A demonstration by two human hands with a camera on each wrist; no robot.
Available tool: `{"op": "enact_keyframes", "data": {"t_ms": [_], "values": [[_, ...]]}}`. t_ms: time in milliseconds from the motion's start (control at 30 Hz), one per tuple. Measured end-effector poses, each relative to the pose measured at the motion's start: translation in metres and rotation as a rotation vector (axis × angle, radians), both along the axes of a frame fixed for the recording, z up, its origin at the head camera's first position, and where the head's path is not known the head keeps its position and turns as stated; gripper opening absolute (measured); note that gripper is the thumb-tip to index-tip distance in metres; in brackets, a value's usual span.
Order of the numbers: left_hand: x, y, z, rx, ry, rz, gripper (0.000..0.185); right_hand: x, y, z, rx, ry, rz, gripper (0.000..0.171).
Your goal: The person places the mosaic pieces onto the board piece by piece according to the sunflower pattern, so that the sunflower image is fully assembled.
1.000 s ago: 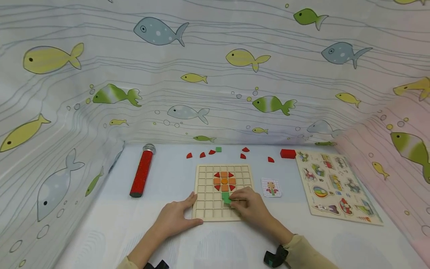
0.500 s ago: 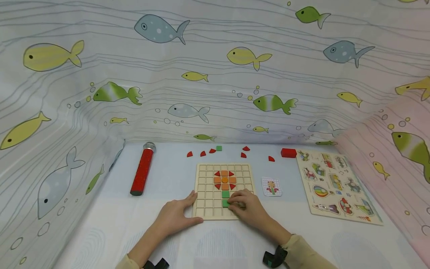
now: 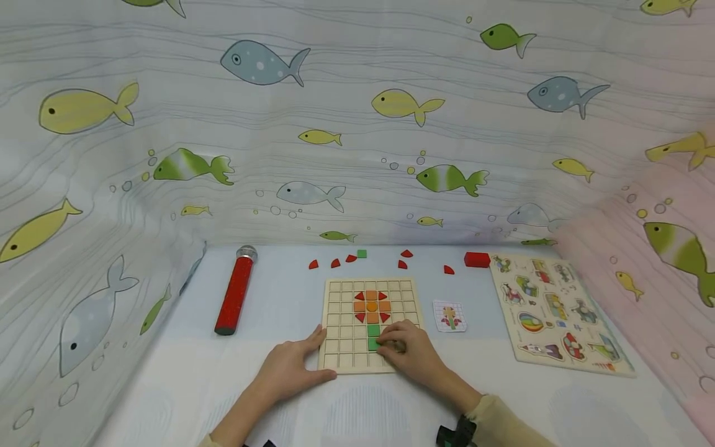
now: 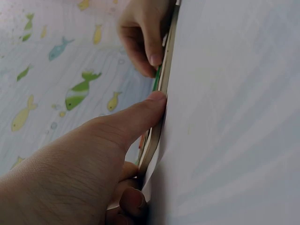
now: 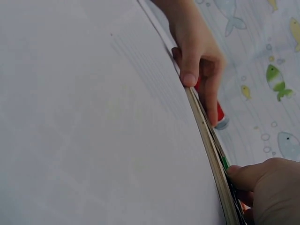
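Observation:
A wooden grid board (image 3: 341, 347) lies on the white table, with a flower of red and orange tiles (image 3: 371, 306) and a green tile (image 3: 373, 330) below it. My right hand (image 3: 404, 354) curls over the board's lower middle, its fingertips pinching a second green tile (image 3: 372, 343) that sits in the cell under the first. My left hand (image 3: 290, 367) lies flat at the board's front left corner, with the thumb on the front edge and the index finger along the left edge. In the left wrist view the thumb (image 4: 140, 112) presses the board's edge (image 4: 161, 112).
A red cylinder with a silver cap (image 3: 236, 290) lies to the left. Behind the board are loose red pieces (image 3: 335, 263), a small green square (image 3: 362, 253) and a red block (image 3: 477, 259). A pattern card (image 3: 450, 315) and an animal peg puzzle (image 3: 555, 310) lie to the right. Fish-print cloth walls surround the table.
My right hand brought the tilted green tile down into the cell below the first green one and still holds it. The left hand has stayed put.

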State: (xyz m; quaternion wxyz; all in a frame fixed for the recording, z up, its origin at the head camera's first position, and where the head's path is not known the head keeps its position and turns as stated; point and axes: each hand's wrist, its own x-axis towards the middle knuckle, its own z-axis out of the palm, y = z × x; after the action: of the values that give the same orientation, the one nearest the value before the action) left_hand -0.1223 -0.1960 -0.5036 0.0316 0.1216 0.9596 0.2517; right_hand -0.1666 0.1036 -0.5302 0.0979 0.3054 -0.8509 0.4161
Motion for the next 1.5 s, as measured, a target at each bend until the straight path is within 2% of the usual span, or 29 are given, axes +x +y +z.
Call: {"op": "enact_keyframes", "data": {"t_ms": [267,533,633,867,967,1100,1200,1500], "values": [[0.013,-0.002,-0.011,0.004,-0.028,-0.008,0.095,0.011,-0.002,-0.011,-0.006,-0.062,-0.015,0.008],[0.01,-0.002,-0.01,0.005,-0.019,-0.01,0.094,0.009,-0.004,-0.009,-0.002,-0.054,-0.034,0.011],[0.009,-0.002,-0.01,0.004,-0.02,-0.009,0.094,0.009,-0.004,-0.009,-0.032,-0.052,-0.035,0.012],[0.01,-0.003,-0.008,-0.003,-0.012,-0.007,0.095,0.009,-0.003,-0.001,-0.134,-0.115,-0.018,0.013],[0.01,-0.003,-0.006,0.007,-0.008,-0.009,0.095,0.004,-0.001,0.006,-0.137,-0.132,-0.02,0.014],[0.007,-0.002,-0.004,0.009,-0.002,-0.005,0.096,-0.019,-0.001,0.018,-0.103,-0.129,-0.015,0.019],[0.005,-0.002,-0.003,0.001,0.009,-0.004,0.095,-0.047,-0.004,0.027,-0.081,-0.114,-0.032,0.023],[0.001,-0.003,-0.003,-0.004,0.013,-0.017,0.095,-0.126,-0.025,0.045,-0.027,-0.175,-0.124,0.031]]}}
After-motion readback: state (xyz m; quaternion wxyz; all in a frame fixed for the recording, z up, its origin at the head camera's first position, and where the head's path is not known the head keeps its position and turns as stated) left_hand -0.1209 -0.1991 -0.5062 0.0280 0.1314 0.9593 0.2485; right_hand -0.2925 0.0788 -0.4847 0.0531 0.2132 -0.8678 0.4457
